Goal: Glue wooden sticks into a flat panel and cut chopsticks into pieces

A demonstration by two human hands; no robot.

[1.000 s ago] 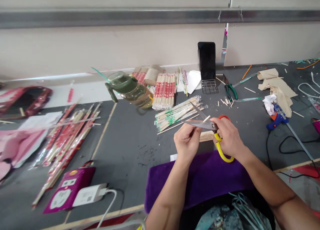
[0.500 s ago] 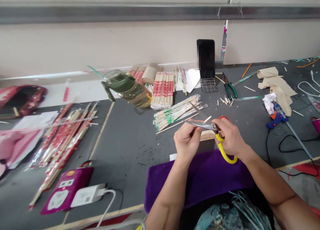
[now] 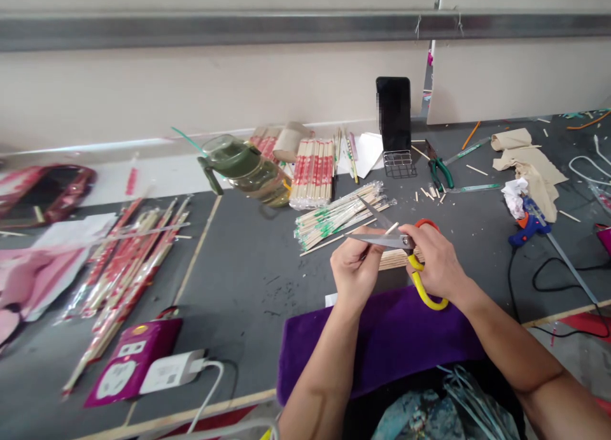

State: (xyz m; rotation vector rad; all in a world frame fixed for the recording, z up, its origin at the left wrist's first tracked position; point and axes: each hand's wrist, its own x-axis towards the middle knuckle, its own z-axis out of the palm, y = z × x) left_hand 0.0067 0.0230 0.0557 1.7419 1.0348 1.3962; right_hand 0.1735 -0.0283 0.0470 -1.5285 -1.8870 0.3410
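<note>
My left hand [image 3: 354, 271] is closed in a pinch on a thin wooden stick [image 3: 392, 228], whose short pale end sticks up past the thumb. My right hand [image 3: 440, 262] grips scissors [image 3: 424, 290] with yellow and red handles. The scissor blades are spread apart, pointing left over my left hand, with the stick's end beside the lower blade; whether they touch cannot be told. Under my hands, a row of bare wooden sticks [image 3: 394, 260] lies on the table, partly hidden. Just beyond is a pile of sticks in clear, green-printed wrappers [image 3: 334, 218].
A purple cloth [image 3: 382, 325] covers the near edge. Pliers [image 3: 440, 172], stick offcuts and a blue glue gun [image 3: 524, 230] lie right. A phone [image 3: 394, 112] stands on a wire holder behind. Left are a jug [image 3: 248, 169], red-wrapped chopsticks [image 3: 133, 262] and a power strip [image 3: 138, 360].
My right hand and the scissors have shifted slightly left, toward my left hand. The blades remain apart, and the view has moved a little.
</note>
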